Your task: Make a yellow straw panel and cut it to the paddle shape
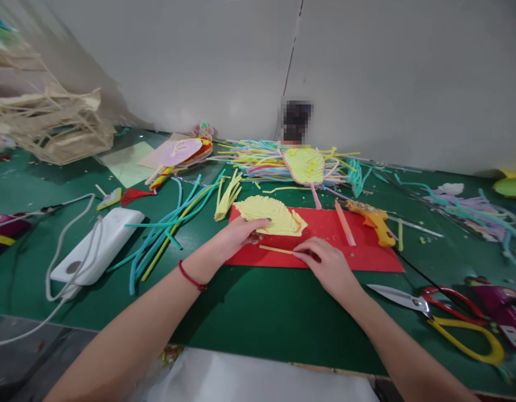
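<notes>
Head view: at the lower right of the frame, red-and-yellow-handled scissors lie on the green table. At centre the right hand pinches one end of a thin yellow strip on the flat red sheet, just below the yellow leaf-shaped piece of layered strips. The left hand presses that piece flat, its grip released. Seemingly the strip is being fitted to the leaf; seating it calls for careful alignment along the lower edge. Beyond lies a yellow glue gun.

No legible text or labels
</notes>
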`<action>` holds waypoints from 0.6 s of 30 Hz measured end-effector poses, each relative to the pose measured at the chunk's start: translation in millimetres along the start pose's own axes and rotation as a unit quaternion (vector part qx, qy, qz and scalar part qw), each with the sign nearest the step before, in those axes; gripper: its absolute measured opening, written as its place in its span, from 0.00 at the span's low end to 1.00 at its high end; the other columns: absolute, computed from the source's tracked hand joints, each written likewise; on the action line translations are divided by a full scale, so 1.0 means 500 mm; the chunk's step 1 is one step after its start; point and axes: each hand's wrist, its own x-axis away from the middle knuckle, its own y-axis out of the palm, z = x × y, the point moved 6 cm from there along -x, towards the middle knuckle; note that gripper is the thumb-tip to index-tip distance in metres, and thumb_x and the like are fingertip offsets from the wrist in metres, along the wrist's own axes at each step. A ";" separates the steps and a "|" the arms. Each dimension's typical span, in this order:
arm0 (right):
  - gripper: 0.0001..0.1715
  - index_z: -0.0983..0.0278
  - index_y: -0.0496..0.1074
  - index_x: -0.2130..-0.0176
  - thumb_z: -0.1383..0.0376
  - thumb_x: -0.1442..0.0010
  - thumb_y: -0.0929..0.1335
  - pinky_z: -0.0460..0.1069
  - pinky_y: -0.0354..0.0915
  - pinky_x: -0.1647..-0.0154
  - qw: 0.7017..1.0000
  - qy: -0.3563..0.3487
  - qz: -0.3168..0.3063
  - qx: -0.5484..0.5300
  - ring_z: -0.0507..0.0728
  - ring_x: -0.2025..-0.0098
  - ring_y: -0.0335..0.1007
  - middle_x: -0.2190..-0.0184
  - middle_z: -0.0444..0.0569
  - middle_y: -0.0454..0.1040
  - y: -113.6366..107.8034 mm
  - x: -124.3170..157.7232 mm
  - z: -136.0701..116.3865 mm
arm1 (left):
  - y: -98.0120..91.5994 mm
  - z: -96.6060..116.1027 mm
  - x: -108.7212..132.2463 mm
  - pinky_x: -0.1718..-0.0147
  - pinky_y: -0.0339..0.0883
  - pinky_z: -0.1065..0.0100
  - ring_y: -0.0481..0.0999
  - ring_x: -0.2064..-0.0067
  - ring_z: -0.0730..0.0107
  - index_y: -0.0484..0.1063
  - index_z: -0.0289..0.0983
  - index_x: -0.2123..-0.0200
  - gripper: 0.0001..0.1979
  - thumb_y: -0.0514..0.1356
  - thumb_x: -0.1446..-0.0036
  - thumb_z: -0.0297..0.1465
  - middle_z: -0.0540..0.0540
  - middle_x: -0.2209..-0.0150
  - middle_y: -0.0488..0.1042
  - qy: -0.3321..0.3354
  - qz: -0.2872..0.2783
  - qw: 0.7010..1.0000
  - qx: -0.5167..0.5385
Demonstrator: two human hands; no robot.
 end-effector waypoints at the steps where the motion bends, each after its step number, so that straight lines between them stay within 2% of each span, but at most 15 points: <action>1: 0.08 0.60 0.70 0.68 0.61 0.39 0.64 0.51 0.66 0.62 1.000 0.001 0.000 0.001 0.56 0.64 0.70 0.69 0.47 0.74 -0.004 0.001 0.001 | -0.001 -0.002 0.001 0.82 0.58 0.78 0.67 0.78 0.80 0.75 0.34 0.76 0.05 0.67 0.55 0.29 0.49 0.76 0.74 -0.002 -0.002 1.000 -0.005; 5: 0.11 0.60 0.71 0.71 0.57 0.41 0.65 0.50 0.66 0.66 1.000 0.005 0.000 0.006 0.55 0.67 0.71 0.71 0.46 0.75 -0.025 0.009 0.003 | -0.017 0.001 0.019 0.77 0.64 0.76 0.71 0.77 0.76 0.71 0.35 0.80 0.09 0.65 0.51 0.31 0.50 0.81 0.70 -0.006 0.022 0.999 -0.027; 7: 0.13 0.60 0.71 0.71 0.56 0.40 0.65 0.49 0.66 0.69 1.000 0.007 -0.002 0.003 0.55 0.69 0.70 0.71 0.46 0.75 -0.036 0.013 0.003 | -0.031 0.008 0.042 0.73 0.67 0.72 0.75 0.74 0.70 0.72 0.35 0.78 0.09 0.64 0.50 0.32 0.48 0.79 0.72 0.003 0.042 0.998 -0.056; 9: 0.14 0.60 0.71 0.71 0.55 0.40 0.64 0.48 0.65 0.70 1.000 0.011 -0.005 0.000 0.54 0.70 0.70 0.71 0.46 0.75 -0.043 0.015 0.002 | -0.049 0.020 0.073 0.72 0.67 0.71 0.75 0.73 0.69 0.75 0.35 0.72 0.06 0.62 0.48 0.32 0.46 0.73 0.76 0.029 0.073 0.986 -0.148; 10: 0.14 0.60 0.72 0.71 0.55 0.41 0.65 0.48 0.65 0.71 1.000 0.013 -0.006 -0.001 0.54 0.71 0.70 0.71 0.46 0.76 -0.045 0.015 0.001 | -0.062 0.029 0.090 0.73 0.66 0.71 0.74 0.74 0.69 0.76 0.36 0.68 0.06 0.62 0.48 0.32 0.46 0.73 0.77 0.051 0.107 0.969 -0.216; 12: 0.13 0.60 0.72 0.71 0.55 0.41 0.65 0.47 0.65 0.71 1.000 0.017 -0.011 -0.004 0.53 0.71 0.70 0.71 0.45 0.76 -0.045 0.010 -0.003 | -0.078 0.054 0.122 0.72 0.63 0.71 0.71 0.74 0.70 0.77 0.38 0.67 0.06 0.62 0.48 0.32 0.47 0.70 0.77 0.132 0.176 0.908 -0.356; 13: 0.12 0.60 0.72 0.71 0.56 0.41 0.66 0.47 0.65 0.72 1.000 0.020 -0.015 -0.008 0.53 0.71 0.70 0.71 0.45 0.76 -0.042 0.007 -0.004 | -0.077 0.064 0.133 0.69 0.63 0.71 0.72 0.71 0.70 0.77 0.39 0.66 0.06 0.62 0.47 0.32 0.47 0.68 0.77 0.174 0.184 0.877 -0.408; 15: 0.12 0.60 0.72 0.72 0.56 0.42 0.66 0.47 0.65 0.71 0.999 0.023 -0.020 -0.022 0.53 0.71 0.70 0.71 0.45 0.76 -0.036 -0.003 -0.008 | -0.064 0.073 0.142 0.63 0.63 0.70 0.72 0.66 0.68 0.77 0.41 0.66 0.06 0.60 0.46 0.32 0.47 0.64 0.76 0.238 0.162 0.829 -0.480; 18: 0.12 0.60 0.72 0.72 0.56 0.42 0.66 0.47 0.66 0.70 0.999 0.019 -0.025 -0.039 0.53 0.70 0.71 0.72 0.45 0.76 -0.026 -0.020 -0.010 | -0.037 0.073 0.124 0.57 0.62 0.67 0.72 0.60 0.65 0.77 0.41 0.66 0.07 0.57 0.43 0.31 0.46 0.63 0.74 0.275 0.089 0.800 -0.525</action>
